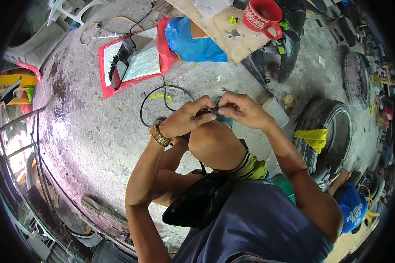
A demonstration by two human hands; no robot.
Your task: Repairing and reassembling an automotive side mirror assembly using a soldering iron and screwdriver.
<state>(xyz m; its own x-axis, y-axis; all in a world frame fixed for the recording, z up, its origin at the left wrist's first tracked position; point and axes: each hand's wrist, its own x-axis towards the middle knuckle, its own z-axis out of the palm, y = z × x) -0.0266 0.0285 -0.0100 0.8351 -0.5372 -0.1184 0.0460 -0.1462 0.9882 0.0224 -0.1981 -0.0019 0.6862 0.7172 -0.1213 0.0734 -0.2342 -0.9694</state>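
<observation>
In the middle of the frame both hands meet above the raised knee [215, 144] — the left hand [184, 118] and the right hand [243, 109] pinch one small dark part [210, 112], fingers narrow around it. A black cable [162, 103] lies on the concrete floor [96, 131] just behind.

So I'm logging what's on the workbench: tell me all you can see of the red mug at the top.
The red mug stands upright on a bare wooden board, near its right end. It looks like glazed ceramic, red inside and out, with a white patterned band around the outside and a red loop handle turned toward the lower right. Whether it holds anything cannot be told. Neither hand touches it; both work well below it.
</observation>
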